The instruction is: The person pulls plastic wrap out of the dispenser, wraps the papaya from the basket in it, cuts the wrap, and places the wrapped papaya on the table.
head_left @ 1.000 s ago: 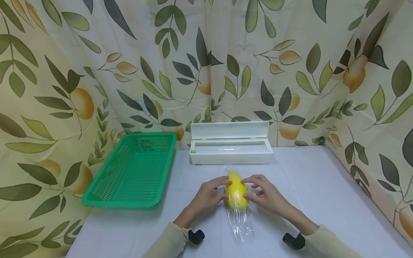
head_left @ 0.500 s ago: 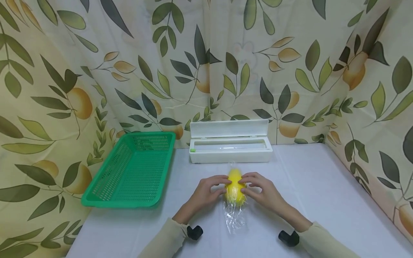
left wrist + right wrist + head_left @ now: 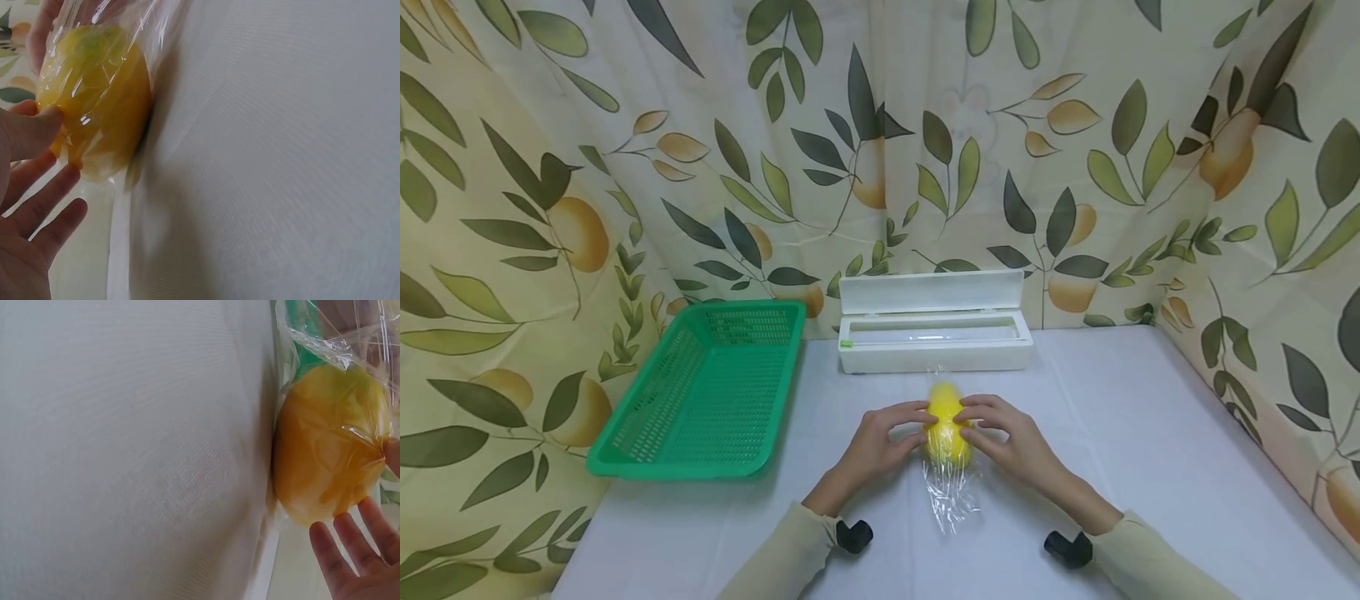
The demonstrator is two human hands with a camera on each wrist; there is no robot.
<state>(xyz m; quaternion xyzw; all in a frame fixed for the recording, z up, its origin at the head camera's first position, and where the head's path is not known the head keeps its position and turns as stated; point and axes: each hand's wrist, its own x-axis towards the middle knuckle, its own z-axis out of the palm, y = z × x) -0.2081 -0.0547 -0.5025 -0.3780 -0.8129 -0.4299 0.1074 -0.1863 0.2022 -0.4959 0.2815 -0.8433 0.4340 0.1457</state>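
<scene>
A yellow pear-shaped fruit [image 3: 947, 446] lies on the white cloth, wrapped in clear plastic film [image 3: 951, 500]. The film's crumpled tail spreads toward me, and a short end sticks out at the far side. From the left, my left hand [image 3: 880, 442] holds the fruit with thumb and fingertips. My right hand [image 3: 1011, 433] grips it the same way from the right. In the left wrist view the fruit [image 3: 94, 100] shows a greenish blunt end under the film, the thumb pressing its side. The right wrist view shows the fingertips at the lower end of the fruit [image 3: 331, 444].
A white film dispenser box [image 3: 936, 358] with its lid raised stands just beyond the fruit. To the left is a green plastic basket [image 3: 673, 472] with nothing in it. A leaf-patterned curtain [image 3: 880, 150] encloses the table [image 3: 1150, 467] at the back and sides.
Both hands have stayed at the fruit with small shifts of the fingers, drawing slightly nearer its middle. The film tail has crumpled a little shorter. The head view has tilted slightly.
</scene>
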